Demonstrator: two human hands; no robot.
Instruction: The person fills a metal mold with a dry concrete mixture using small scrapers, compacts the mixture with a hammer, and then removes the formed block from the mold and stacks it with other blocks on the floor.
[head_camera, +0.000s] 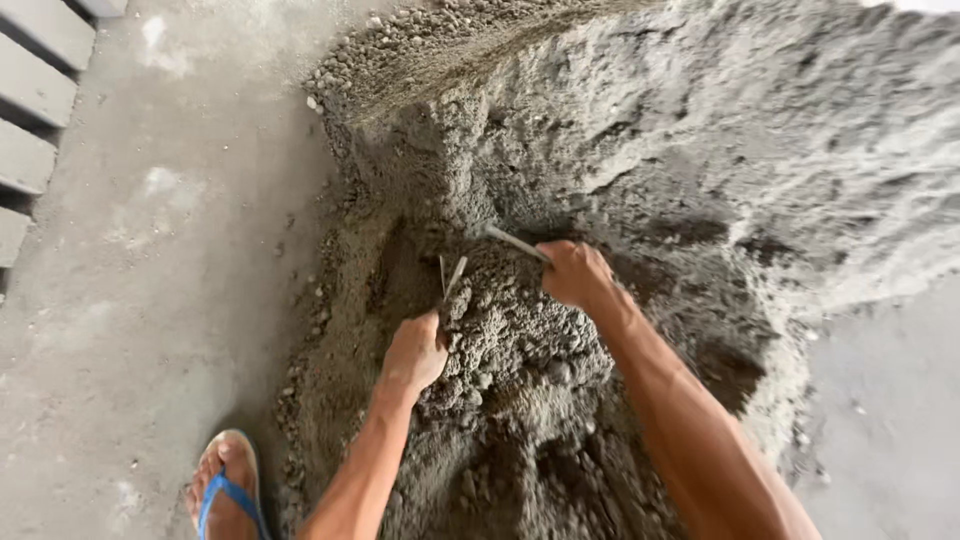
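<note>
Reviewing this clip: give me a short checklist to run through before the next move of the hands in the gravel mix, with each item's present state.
1. Left hand closed on a thin metal rod: ok.
2. Right hand closed on a second metal rod: ok.
3. What the rods join to under the grey gravel mix: cannot tell, buried.
4. Foot in the blue sandal apart from both hands: ok.
5. Foot protected: not ok, toes bare at the pile's edge.
6. Concrete floor beside the pile dry: ok.

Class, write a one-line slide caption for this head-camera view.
Both hands, left hand and right hand, grip thin metal handles sunk in a grey gravel-and-sand heap on a concrete floor.
</note>
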